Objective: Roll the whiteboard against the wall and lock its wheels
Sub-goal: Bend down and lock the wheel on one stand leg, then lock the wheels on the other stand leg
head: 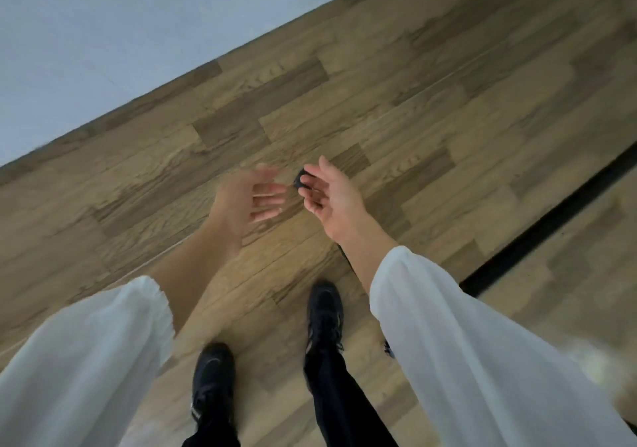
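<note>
Wood-grain floor (413, 84) fills most of my feed and runs up to a pale grey-blue wall (103, 33) across the far left corner. Both arms reach forward over the floor in loose white sleeves (465, 343).

The left hand (241, 202) is smeared by motion blur, with the palm turned up and inward. Its fingers (269, 202) lie straight and slightly spread, holding nothing and touching nothing.

The right hand (331, 198) is just beside it, palm up, with the fingers curled in. Their tips pinch a small black object (299, 182) at the hand's left edge, and what looks like the thumb stands straight on the far side. I cannot tell what the object is. The left fingertips point toward it and come near, with a sliver of floor showing between.

I cannot tell from this view where the whiteboard stands. A black bar (551, 219) lies slantwise on the floor to the right, well apart from both hands, and I cannot say whether it belongs to the board. The wall is well apart from the fingers too, off to the far left.

Near me are two black shoes (213, 374) on the floor, the right one set farther forward than the left, below black trouser legs (344, 405).
</note>
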`<state>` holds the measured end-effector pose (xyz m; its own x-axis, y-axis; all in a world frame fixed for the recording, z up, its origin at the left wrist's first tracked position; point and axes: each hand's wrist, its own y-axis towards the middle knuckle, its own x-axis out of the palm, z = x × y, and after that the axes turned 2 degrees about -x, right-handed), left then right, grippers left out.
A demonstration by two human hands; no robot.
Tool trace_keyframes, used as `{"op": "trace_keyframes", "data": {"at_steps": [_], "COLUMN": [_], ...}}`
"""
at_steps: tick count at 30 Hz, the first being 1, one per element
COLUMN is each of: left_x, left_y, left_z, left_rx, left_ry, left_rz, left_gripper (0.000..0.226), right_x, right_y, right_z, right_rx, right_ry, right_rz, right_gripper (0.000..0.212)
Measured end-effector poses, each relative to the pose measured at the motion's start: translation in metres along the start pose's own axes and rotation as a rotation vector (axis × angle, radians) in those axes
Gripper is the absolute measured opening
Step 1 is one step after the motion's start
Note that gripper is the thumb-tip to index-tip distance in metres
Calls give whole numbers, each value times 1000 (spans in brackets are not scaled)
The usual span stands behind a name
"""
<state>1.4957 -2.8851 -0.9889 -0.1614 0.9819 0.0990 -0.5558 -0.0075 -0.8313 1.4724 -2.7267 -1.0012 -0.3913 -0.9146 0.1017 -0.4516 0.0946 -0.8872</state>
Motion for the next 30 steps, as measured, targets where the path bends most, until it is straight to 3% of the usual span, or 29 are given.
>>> {"op": "trace_keyframes", "data": {"at_steps": [9,20,30], "left_x": [-11,6,138], "left_y": [-187,-413,-654], "left_z": [57,47,5], "left_rx": [125,271,445], "left_ry": [252,338,332], "left_rz": [-180,-294,-434], "left_gripper": [46,50,57], "right_x": [-11,-85,-245], "right_y": [-226,-469,-694], "right_z": [-6,21,9], "right_rx": [-167,-312,-609], "right_ry": [8,-26,62], "right_rz": [-205,-240,-262], "right_gripper": [44,48,55]}}
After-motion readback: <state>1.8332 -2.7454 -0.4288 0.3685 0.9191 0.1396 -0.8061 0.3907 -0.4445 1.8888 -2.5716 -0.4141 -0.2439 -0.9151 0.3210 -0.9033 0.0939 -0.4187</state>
